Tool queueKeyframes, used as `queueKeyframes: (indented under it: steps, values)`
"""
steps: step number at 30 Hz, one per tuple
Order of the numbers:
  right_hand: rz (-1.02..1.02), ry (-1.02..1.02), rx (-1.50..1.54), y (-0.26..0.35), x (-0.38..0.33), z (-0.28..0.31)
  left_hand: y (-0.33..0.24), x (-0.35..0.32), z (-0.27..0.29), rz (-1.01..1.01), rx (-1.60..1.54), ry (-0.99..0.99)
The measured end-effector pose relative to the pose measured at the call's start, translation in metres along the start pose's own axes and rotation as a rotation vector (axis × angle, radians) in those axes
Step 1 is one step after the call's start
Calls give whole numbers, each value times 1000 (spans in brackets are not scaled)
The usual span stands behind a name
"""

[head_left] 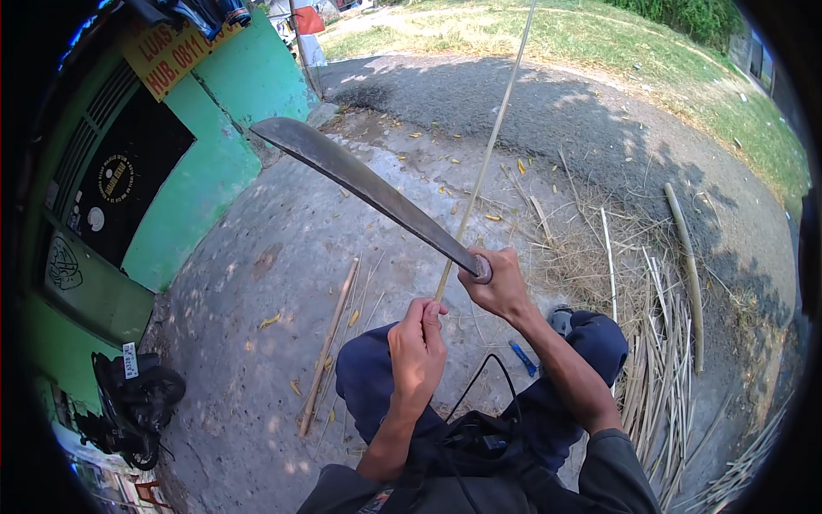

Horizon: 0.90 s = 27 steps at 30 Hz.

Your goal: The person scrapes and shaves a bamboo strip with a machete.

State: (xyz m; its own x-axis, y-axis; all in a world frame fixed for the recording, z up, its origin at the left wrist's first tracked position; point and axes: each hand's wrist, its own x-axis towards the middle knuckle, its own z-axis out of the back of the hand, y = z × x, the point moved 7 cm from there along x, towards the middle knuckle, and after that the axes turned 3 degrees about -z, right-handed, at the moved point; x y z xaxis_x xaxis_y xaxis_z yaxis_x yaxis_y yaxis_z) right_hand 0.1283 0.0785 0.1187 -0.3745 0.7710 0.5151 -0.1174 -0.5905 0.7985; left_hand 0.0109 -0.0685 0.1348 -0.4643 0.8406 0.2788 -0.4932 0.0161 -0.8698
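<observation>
My right hand is wrapped round the handle of a machete, whose long dark blade points up and to the left. Just left of and below it, my left hand pinches the near end of a thin bamboo strip. The strip runs up and away past the top edge of the view. Near its handle, the blade crosses the strip; whether the edge touches it I cannot tell. Between my knees, a blue tool like a box cutter lies on the concrete.
Several split bamboo strips lie in a pile at my right, beside a thicker bamboo pole and fine shavings. A brown stick lies to my left. Farther left stand a green wall and a parked black motorcycle.
</observation>
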Motion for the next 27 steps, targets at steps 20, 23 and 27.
queueKeyframes:
  steps: [20, 23, 27]
  values:
    - [165, 126, -122, 14, -28, -23, 7, -1, 0, -121, 151, -65]
    - [175, 120, -143, 15, -29, -24, 5, -7, 1, -93, 102, -96]
    - [122, 172, -155, 9, -29, -29, 4, -10, 1, -60, 61, -97]
